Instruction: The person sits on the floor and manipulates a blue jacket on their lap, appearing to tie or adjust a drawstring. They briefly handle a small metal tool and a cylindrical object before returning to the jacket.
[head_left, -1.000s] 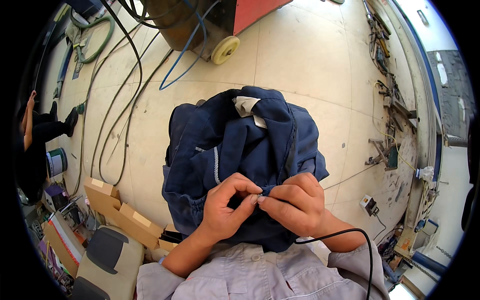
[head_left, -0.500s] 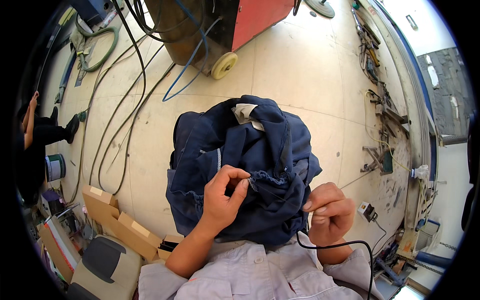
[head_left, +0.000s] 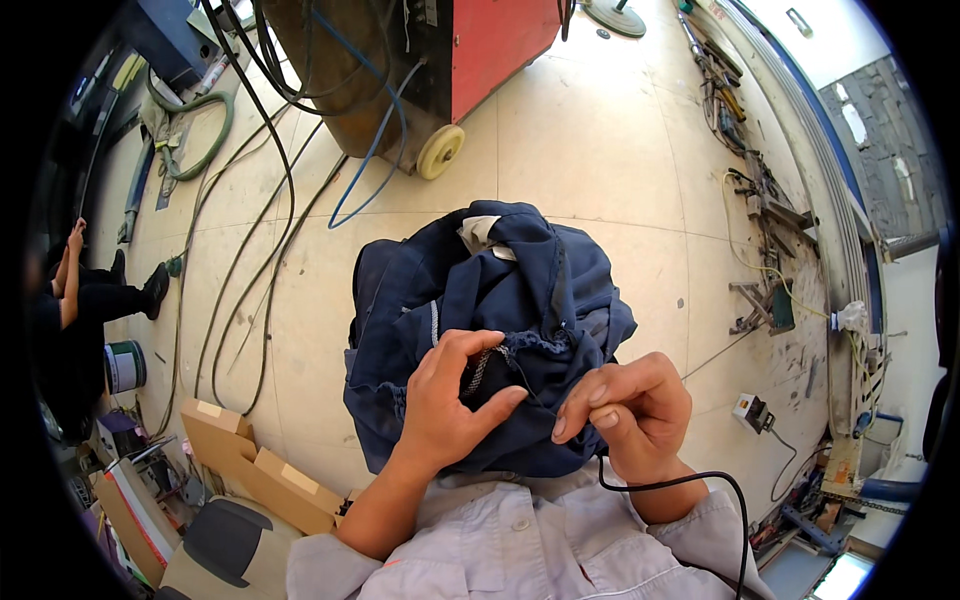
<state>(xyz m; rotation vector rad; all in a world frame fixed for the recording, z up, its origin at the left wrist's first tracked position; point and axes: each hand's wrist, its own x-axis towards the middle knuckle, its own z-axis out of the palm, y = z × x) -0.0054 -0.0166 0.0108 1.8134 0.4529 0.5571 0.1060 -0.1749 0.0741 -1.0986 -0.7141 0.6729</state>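
Note:
A dark blue cloth garment [head_left: 500, 290] lies bunched in my lap, with a gathered seam and a strip of grey patterned trim [head_left: 483, 372] on its near side. My left hand [head_left: 445, 400] rests on the cloth around that trim. Its thumb and forefinger are spread apart, while its other fingers are partly hidden. A thin dark thread [head_left: 528, 385] runs from the gathered seam toward my right hand [head_left: 635, 405], which is closed in a pinch on it just right of the garment. Whether a needle is in that pinch is too small to tell.
A black cable [head_left: 700, 477] curves beside my right forearm. Ahead stands a red and black wheeled machine [head_left: 480, 70] with hoses. Cardboard boxes [head_left: 290, 487] and a chair [head_left: 222, 540] are at lower left. Another person [head_left: 85, 290] sits far left; tools [head_left: 725, 90] line the right wall.
My left thumb and forefinger have come apart from their pinch at the trim. My right hand has moved left, closer to the seam and my left hand. The view has shifted slightly.

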